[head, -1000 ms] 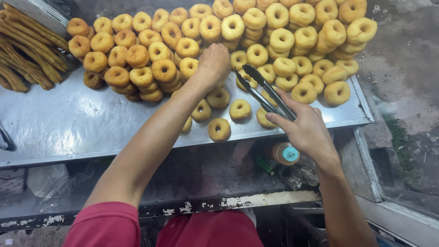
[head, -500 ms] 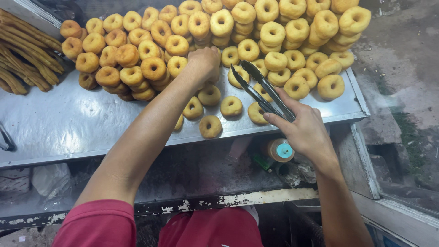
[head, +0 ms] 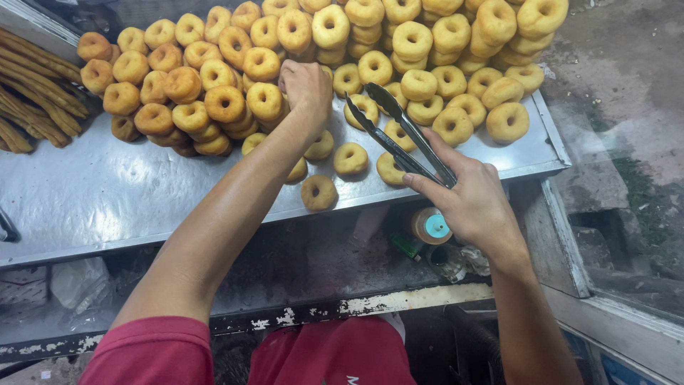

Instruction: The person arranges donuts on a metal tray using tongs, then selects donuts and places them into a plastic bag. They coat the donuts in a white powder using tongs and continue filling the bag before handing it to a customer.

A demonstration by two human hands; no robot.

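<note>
A large heap of golden ring doughnuts (head: 399, 43) covers the back of a steel counter (head: 92, 192). My left hand (head: 306, 84) reaches into the heap with its fingers curled among the doughnuts; whether it holds one is hidden. My right hand (head: 474, 199) grips black metal tongs (head: 399, 132), whose open tips point at the doughnuts near the middle. A few loose doughnuts (head: 318, 192) lie near the counter's front edge.
Long fried dough sticks (head: 32, 96) are stacked at the far left. Below the counter's front edge stand a bottle with a blue cap (head: 431, 227) and other small containers. A glass pane (head: 627, 235) and concrete ground lie to the right.
The view has shifted slightly. My left hand has stayed in the doughnut heap, and my right hand with the tongs has held its place near the front doughnuts.
</note>
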